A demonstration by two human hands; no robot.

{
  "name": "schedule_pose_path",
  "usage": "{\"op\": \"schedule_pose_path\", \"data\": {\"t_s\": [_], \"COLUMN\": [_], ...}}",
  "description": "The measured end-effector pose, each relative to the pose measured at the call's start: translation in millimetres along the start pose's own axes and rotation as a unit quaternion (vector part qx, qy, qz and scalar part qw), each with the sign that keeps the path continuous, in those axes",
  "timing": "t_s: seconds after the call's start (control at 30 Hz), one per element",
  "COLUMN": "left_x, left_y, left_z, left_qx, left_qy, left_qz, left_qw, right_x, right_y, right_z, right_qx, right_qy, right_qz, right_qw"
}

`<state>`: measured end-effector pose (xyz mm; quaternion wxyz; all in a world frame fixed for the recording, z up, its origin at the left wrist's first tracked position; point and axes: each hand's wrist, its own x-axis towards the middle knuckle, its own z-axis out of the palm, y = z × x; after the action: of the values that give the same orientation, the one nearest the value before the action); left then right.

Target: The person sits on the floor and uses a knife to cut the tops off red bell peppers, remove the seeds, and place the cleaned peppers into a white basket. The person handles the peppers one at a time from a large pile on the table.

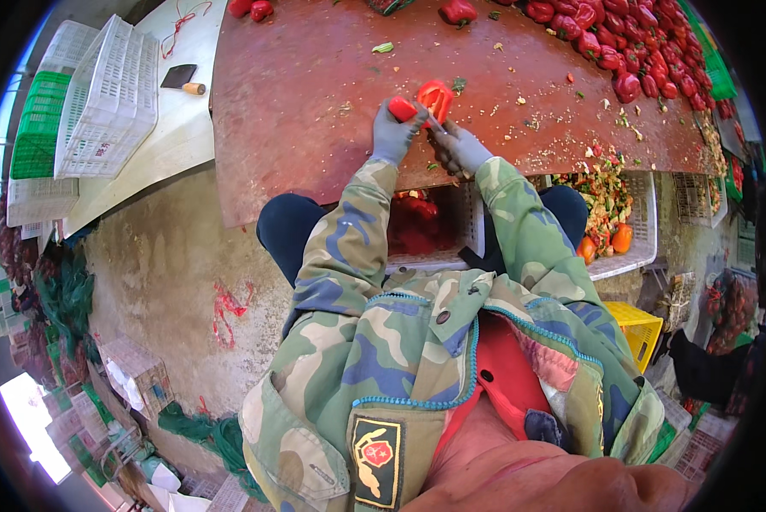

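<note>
Both my hands, in grey gloves, are over the near part of a red-brown table (306, 96). My left hand (394, 134) grips a piece of red bell pepper (401, 109). Just to its right is a cut-open red bell pepper (435, 99), its pale inside showing, between my two hands. My right hand (461, 146) is closed around a small knife, whose thin blade (435, 121) points toward the pepper; its handle is mostly hidden. Below my hands, a white plastic crate (476, 221) between my knees holds red pepper pieces.
Red bell peppers (626, 51) are heaped at the table's far right. A white crate (645, 237) of pepper scraps stands by my right knee. Stacked crates (111, 96) and a cleaver (179, 75) with a wooden handle lie on a white surface at left. A yellow crate (639, 329) is at right.
</note>
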<state>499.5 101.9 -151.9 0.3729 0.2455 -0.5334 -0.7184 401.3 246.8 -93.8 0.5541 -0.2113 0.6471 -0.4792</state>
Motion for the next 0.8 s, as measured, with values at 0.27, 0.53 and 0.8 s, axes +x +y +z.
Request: {"op": "schedule_pose_path", "data": {"t_s": [0.27,0.53,0.8], "left_x": [5.2,-12.9,-17.0], "left_y": [8.4,10.7,17.2], "left_z": [-31.2,-19.9,-10.6], "left_qx": [-0.351,-0.471,-0.369], "left_qy": [-0.025,0.009,-0.025], "left_qz": [-0.240,-0.304,-0.381], "left_qw": [0.905,0.828,0.848], "right_x": [-13.3,-35.5,-35.7], "right_y": [2.6,-11.6,-38.1], "right_z": [-22.0,18.9,30.7], "right_qx": [0.349,-0.293,-0.548], "right_qy": [-0.110,0.318,0.226], "right_qz": [0.110,-0.325,-0.278], "right_qw": [0.924,0.841,0.756]}}
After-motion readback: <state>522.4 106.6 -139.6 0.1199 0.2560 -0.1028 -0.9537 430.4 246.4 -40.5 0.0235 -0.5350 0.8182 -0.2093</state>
